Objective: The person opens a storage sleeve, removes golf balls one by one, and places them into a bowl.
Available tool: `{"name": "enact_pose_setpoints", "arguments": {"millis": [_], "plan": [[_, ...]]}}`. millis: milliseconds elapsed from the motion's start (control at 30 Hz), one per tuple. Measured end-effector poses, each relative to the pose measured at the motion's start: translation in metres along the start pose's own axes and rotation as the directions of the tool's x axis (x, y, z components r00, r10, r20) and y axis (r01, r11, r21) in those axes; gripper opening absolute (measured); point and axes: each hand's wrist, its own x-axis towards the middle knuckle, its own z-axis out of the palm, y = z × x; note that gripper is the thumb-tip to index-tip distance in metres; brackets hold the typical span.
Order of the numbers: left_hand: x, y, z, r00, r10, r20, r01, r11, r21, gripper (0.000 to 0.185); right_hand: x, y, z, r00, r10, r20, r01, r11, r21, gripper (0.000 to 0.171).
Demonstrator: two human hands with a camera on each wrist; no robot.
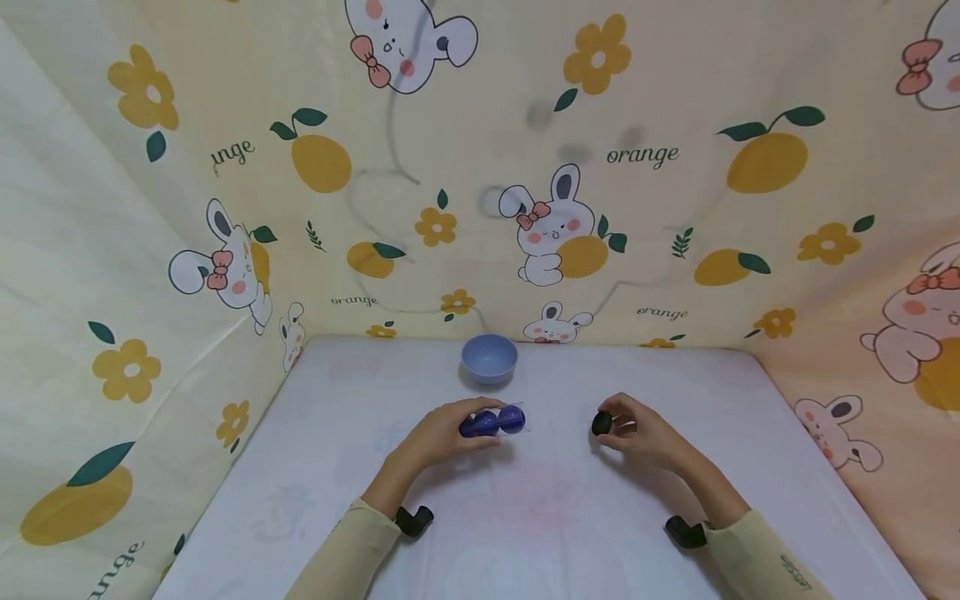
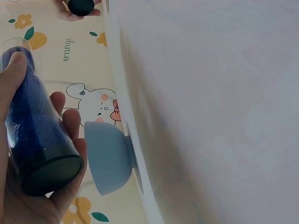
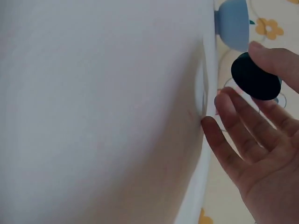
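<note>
Landmark: a pale blue bowl (image 1: pixel 489 358) is set upright on the white table (image 1: pixel 540 517), at the far edge close to the printed backdrop (image 1: pixel 637 167). All places below are given relative to it.

Left hand: the left hand (image 1: pixel 442 435) is seen just in front of the bowl and a little to its left, low over the table. Its fingers and thumb are curled round a clear bottle.

Bottle: the bottle (image 1: pixel 492 422) is held on its side, near the bowl but apart from it. Blue contents are seen through the clear wall. In the left wrist view the bottle (image 2: pixel 35 135) is gripped with the thumb along one side and the fingers (image 2: pixel 70 123) wrapped round the other; its dark round end faces the camera, and the bowl (image 2: pixel 108 157) lies just beyond the fingertips.

Right hand: the right hand (image 1: pixel 637 433) is found in front of the bowl and well to its right, apart from the left hand. A small black cap is pinched at its fingertips.

Cap: the cap (image 1: pixel 602 423) is held clear of the table, off the bottle. In the right wrist view the cap (image 3: pixel 256 77) is pinned by the thumb from above, the other fingers (image 3: pixel 238 126) being spread loosely below it; the bowl (image 3: pixel 232 23) shows beyond.

Sleeves: pale sleeves (image 1: pixel 352 554) are worn on both forearms.
</note>
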Motion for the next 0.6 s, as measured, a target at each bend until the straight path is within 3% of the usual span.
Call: {"name": "enact_pose_setpoints", "arguments": {"millis": [300,600], "plan": [[-0.0003,-0.0001,0.0007,1.000,-0.010,-0.003,0.010,1.000,0.029,0.062,-0.0045,0.0032,-0.0035,0.997,0.071,0.014,-0.069,0.991,-0.114,0.045],[-0.0009,0.0000,-0.0009,1.000,-0.015,-0.021,0.015,0.999,0.041,0.061,-0.0073,0.0072,-0.0103,0.996,0.087,0.030,-0.078,0.971,-0.228,0.044]]}}
